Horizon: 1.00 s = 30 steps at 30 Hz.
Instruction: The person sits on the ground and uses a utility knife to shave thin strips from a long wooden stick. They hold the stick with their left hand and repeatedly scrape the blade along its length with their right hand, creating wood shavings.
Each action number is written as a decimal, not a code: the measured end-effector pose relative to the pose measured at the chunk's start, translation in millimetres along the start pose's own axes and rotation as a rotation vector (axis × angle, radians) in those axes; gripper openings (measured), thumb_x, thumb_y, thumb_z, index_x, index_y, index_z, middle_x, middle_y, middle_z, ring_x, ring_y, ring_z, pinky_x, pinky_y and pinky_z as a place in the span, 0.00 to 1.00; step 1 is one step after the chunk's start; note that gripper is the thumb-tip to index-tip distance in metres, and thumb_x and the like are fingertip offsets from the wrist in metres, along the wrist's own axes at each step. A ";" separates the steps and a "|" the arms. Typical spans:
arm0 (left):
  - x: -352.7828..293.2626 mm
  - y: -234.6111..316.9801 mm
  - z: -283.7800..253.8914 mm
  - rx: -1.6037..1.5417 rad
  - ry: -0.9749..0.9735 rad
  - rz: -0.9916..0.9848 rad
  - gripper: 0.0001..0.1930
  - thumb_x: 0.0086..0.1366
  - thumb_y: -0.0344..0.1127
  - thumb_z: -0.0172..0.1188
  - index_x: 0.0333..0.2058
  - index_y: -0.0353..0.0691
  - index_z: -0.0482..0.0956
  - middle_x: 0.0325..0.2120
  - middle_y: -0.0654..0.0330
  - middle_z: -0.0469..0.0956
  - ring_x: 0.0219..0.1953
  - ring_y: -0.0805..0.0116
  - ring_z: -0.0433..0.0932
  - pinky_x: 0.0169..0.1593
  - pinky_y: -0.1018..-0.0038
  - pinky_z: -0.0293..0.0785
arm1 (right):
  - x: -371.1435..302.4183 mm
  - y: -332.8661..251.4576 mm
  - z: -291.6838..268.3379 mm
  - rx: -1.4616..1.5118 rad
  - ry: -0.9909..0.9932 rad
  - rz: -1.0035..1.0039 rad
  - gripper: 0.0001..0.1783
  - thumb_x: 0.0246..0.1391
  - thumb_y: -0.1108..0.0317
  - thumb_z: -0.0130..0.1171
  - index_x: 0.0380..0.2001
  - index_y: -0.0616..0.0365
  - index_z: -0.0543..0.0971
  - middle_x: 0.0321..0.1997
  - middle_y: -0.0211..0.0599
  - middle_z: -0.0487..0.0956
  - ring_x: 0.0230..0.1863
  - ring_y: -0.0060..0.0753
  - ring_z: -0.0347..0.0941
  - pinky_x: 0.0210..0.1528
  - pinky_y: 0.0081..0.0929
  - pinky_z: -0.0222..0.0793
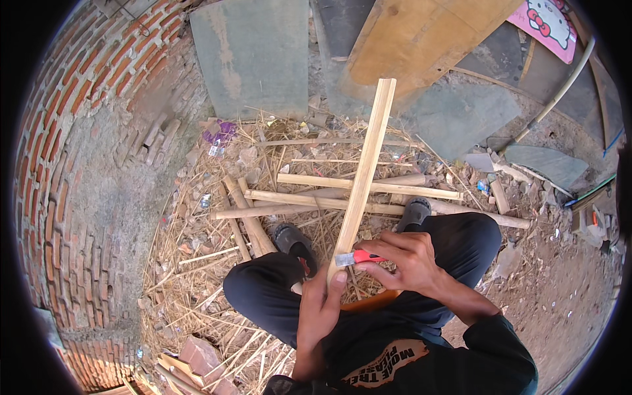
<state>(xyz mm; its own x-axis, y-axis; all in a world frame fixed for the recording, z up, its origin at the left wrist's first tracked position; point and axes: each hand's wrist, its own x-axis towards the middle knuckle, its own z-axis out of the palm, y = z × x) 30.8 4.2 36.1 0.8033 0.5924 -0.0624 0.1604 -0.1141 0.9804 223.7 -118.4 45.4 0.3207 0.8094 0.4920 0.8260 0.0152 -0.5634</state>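
A long split bamboo strip (366,170) slants up and away from my lap, its far end raised above the ground. My left hand (320,301) is wrapped round its near end, thumb lying along the strip. In my right hand (405,262) is a red-handled utility knife (359,257). Its short, wide metal blade lies across the bamboo's face, just above my left thumb. Part of the knife's handle is hidden under my fingers. Something orange (372,301) shows between my thighs, mostly hidden by my arms and shirt.
Several bamboo pieces (322,198) lie crosswise on the ground beyond my shoes (289,238), among straw-like shavings and rubble. A brick wall (72,158) rises on the left. Boards (253,59) lean at the back, near a pale pole (556,92). Stone chunks (203,355) sit lower left.
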 end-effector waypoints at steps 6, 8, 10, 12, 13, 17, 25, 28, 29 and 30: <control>-2.2 -1.6 -1.7 -0.064 -0.036 -0.043 0.22 0.87 0.48 0.51 0.53 0.32 0.81 0.21 0.74 0.67 0.22 0.85 0.62 0.25 0.78 0.56 | 3.0 -1.6 -3.2 -0.028 0.019 -0.035 0.18 0.54 0.54 0.81 0.44 0.49 0.92 0.29 0.28 0.85 0.23 0.34 0.82 0.25 0.32 0.77; -2.7 -0.3 -1.3 -0.079 -0.037 -0.052 0.22 0.87 0.49 0.51 0.53 0.32 0.81 0.21 0.74 0.67 0.21 0.85 0.61 0.24 0.79 0.55 | 3.1 -1.8 -3.3 -0.041 0.024 -0.051 0.18 0.54 0.54 0.82 0.44 0.48 0.92 0.28 0.27 0.84 0.22 0.33 0.81 0.25 0.32 0.77; -2.8 0.3 -1.8 -0.092 -0.038 -0.057 0.22 0.87 0.49 0.51 0.51 0.32 0.81 0.20 0.74 0.66 0.21 0.85 0.60 0.24 0.79 0.55 | 2.5 -0.7 -2.6 -0.058 0.025 -0.058 0.18 0.53 0.53 0.82 0.45 0.48 0.92 0.27 0.26 0.82 0.21 0.32 0.81 0.24 0.31 0.76; -2.8 1.8 -2.1 -0.096 -0.039 -0.057 0.22 0.87 0.50 0.51 0.49 0.33 0.80 0.20 0.74 0.65 0.21 0.85 0.60 0.24 0.79 0.54 | 2.4 2.8 -1.6 -0.059 0.044 -0.082 0.19 0.53 0.53 0.82 0.45 0.48 0.92 0.26 0.25 0.81 0.21 0.31 0.80 0.24 0.31 0.76; -2.8 3.4 -2.2 -0.094 -0.040 -0.056 0.22 0.87 0.50 0.50 0.48 0.33 0.80 0.20 0.75 0.65 0.21 0.85 0.60 0.24 0.79 0.54 | 2.9 3.9 -1.5 -0.059 0.054 -0.094 0.20 0.53 0.52 0.81 0.45 0.48 0.92 0.26 0.25 0.81 0.20 0.31 0.79 0.24 0.31 0.76; -3.5 2.4 -2.8 -0.113 -0.047 -0.061 0.23 0.87 0.52 0.50 0.45 0.34 0.79 0.19 0.75 0.65 0.20 0.86 0.60 0.24 0.79 0.54 | 5.4 2.7 -4.1 -0.090 0.059 -0.102 0.20 0.52 0.51 0.82 0.45 0.48 0.92 0.26 0.24 0.81 0.20 0.30 0.79 0.24 0.30 0.75; -9.3 -1.2 -4.3 -0.185 -0.073 -0.121 0.26 0.87 0.56 0.49 0.49 0.34 0.79 0.19 0.75 0.64 0.19 0.86 0.58 0.22 0.80 0.52 | 9.4 0.1 -7.1 -0.103 0.043 -0.111 0.21 0.51 0.50 0.82 0.45 0.47 0.93 0.26 0.23 0.82 0.21 0.30 0.79 0.24 0.29 0.75; -11.4 -0.7 -8.3 -0.215 -0.091 -0.169 0.22 0.87 0.48 0.50 0.53 0.31 0.80 0.22 0.71 0.67 0.25 0.82 0.62 0.29 0.75 0.58 | 9.1 0.5 -6.0 -0.090 0.043 -0.108 0.20 0.50 0.52 0.83 0.45 0.47 0.93 0.28 0.24 0.84 0.22 0.30 0.81 0.25 0.29 0.75; -12.4 -0.6 -10.1 -0.223 -0.099 -0.190 0.20 0.87 0.43 0.51 0.55 0.29 0.81 0.24 0.70 0.69 0.28 0.79 0.64 0.33 0.73 0.62 | 9.4 0.9 -6.7 -0.095 0.060 -0.110 0.20 0.50 0.53 0.83 0.44 0.48 0.93 0.29 0.25 0.85 0.22 0.31 0.81 0.25 0.29 0.76; -13.8 -4.7 -11.3 -0.181 -0.105 -0.172 0.19 0.87 0.43 0.51 0.53 0.29 0.81 0.23 0.70 0.69 0.28 0.79 0.64 0.32 0.73 0.61 | 10.7 1.9 -8.6 -0.101 0.077 -0.115 0.20 0.50 0.54 0.83 0.44 0.49 0.93 0.30 0.27 0.86 0.23 0.32 0.82 0.25 0.30 0.76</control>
<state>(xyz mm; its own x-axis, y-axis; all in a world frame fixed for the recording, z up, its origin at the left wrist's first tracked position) 12.5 5.5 34.5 0.8296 0.5039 -0.2405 0.2017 0.1313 0.9706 232.7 -114.8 55.4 0.2527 0.7586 0.6005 0.9005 0.0425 -0.4327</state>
